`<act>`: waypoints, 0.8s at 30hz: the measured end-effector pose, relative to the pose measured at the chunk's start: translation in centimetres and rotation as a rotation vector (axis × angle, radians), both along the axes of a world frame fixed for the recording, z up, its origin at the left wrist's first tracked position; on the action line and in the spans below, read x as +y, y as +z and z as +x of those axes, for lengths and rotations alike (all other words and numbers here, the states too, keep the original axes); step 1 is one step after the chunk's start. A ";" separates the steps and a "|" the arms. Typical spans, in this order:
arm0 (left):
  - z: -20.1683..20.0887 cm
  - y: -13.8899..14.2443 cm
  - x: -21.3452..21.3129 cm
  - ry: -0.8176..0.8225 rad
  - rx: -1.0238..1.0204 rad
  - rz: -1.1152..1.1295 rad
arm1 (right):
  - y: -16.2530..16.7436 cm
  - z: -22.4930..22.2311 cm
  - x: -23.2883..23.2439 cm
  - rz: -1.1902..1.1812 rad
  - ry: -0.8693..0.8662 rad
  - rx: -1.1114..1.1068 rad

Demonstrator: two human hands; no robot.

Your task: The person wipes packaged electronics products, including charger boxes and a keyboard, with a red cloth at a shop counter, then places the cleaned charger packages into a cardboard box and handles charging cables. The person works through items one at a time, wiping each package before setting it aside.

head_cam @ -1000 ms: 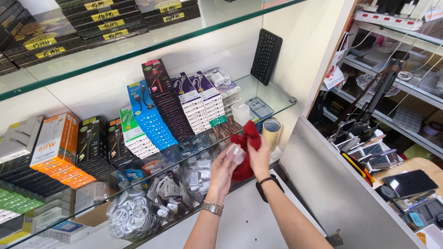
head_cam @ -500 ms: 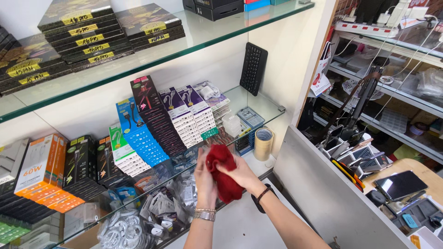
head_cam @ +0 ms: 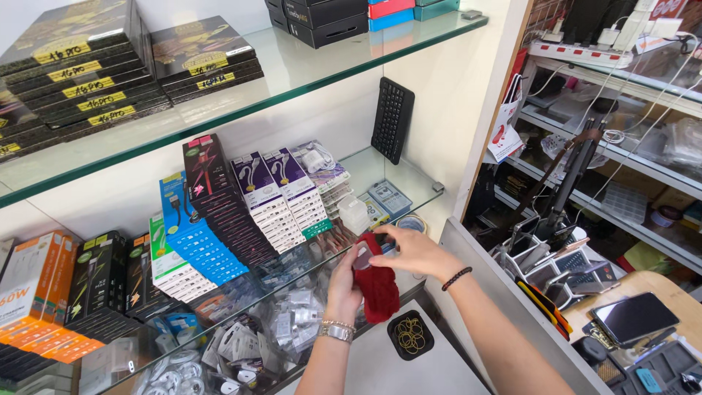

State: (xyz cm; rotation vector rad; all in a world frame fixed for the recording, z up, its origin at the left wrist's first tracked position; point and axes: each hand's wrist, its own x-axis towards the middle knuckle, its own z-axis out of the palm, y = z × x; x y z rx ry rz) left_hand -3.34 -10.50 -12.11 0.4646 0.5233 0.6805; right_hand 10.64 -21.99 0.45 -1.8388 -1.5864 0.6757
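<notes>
Since half a second ago both hands have lifted a little and closed in on the red knitted cloth (head_cam: 376,289), which now hangs lower from the left hand (head_cam: 344,281) than before, while the view has swung slightly right. That left hand, with a metal watch (head_cam: 337,330) at its wrist, grips the cloth from the left side, fingers curled around its upper part together with a small flat object (head_cam: 363,254) whose kind cannot be made out. Coming in from the right, the right hand (head_cam: 413,251), a dark bead bracelet (head_cam: 456,278) on its wrist, bends narrow at the cloth's top, fingertips pinching at the same small object. All of this is held in the air just in front of the near edge of the lower glass shelf (head_cam: 409,175). On that shelf, to the left and farther back, stand rows of boxed cables (head_cam: 212,241) in blue, black and purple-white, and a black keyboard (head_cam: 392,120) leans upright against the far wall. Under the hands, on the white surface, sits a small black tray of rubber bands (head_cam: 410,335). Bagged white cables (head_cam: 241,344) lie heaped at the near left, below the glass.
</notes>
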 end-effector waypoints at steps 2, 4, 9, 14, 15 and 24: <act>2.7 0.5 -0.1 0.049 0.011 0.056 | 0.9 1.8 0.9 0.088 0.024 -0.041; 5.2 1.5 -0.1 0.113 0.055 0.061 | 1.4 3.2 1.9 0.158 0.084 -0.113; 9.3 3.9 -0.7 0.076 0.220 0.153 | 1.9 7.0 3.7 -0.094 0.076 -0.256; 10.0 5.7 -0.7 0.096 0.375 0.324 | 1.6 14.4 6.8 -0.027 0.098 -0.250; 9.4 5.9 -0.7 0.119 0.482 0.473 | 1.2 16.0 7.7 0.023 0.035 -0.239; 4.5 8.1 1.8 0.273 1.218 0.956 | -8.1 24.1 15.7 0.265 -0.118 -0.673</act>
